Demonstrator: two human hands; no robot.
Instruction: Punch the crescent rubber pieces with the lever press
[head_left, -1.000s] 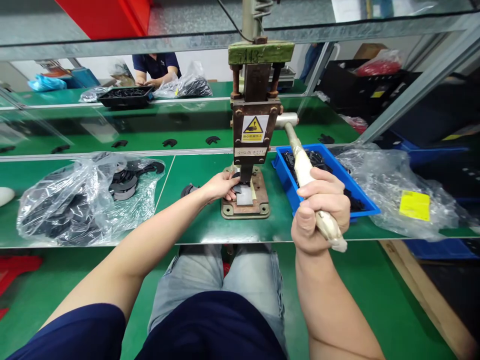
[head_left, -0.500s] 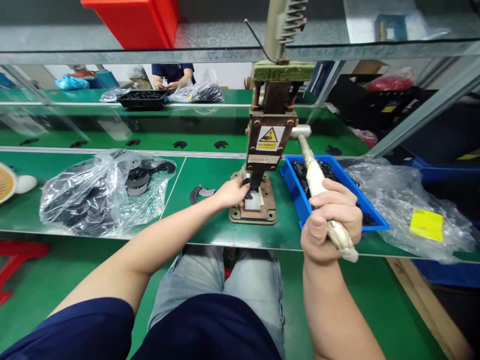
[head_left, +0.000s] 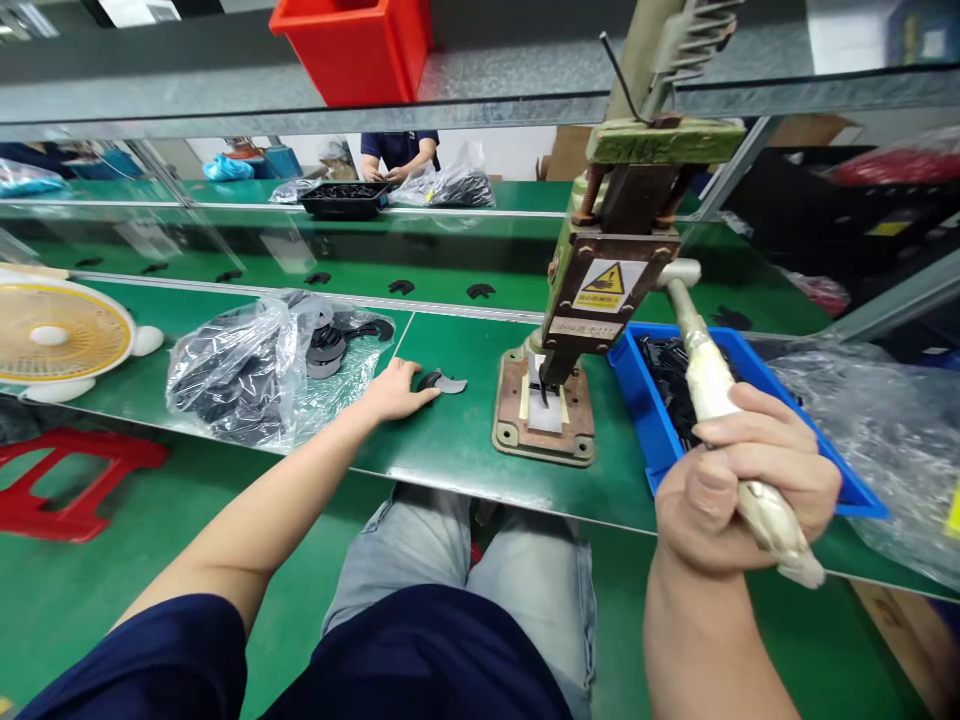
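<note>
My right hand [head_left: 750,480] is wrapped round the pale, taped press lever [head_left: 709,375], which joins the side of the hand press [head_left: 592,300]. A dark curved piece [head_left: 544,393] sits on the light plate [head_left: 546,415] under the press ram. To the left of the press base, my left hand [head_left: 394,390] rests at the table, its fingertips at a dark curved part. A grey curved part [head_left: 450,384] lies beside that one. Thumb and fingers of the left hand are apart.
Left of my left hand lies a clear plastic bag [head_left: 232,370] of dark parts, with a yellow fan [head_left: 60,330] beyond. A blue bin [head_left: 652,400] stands right of the press. A red bin [head_left: 360,50] is on the shelf. Across the line, a person [head_left: 397,152] handles something small.
My left hand has left the press and moved left to the curved parts on the table. The view has shifted, and my right hand still grips the lever.
</note>
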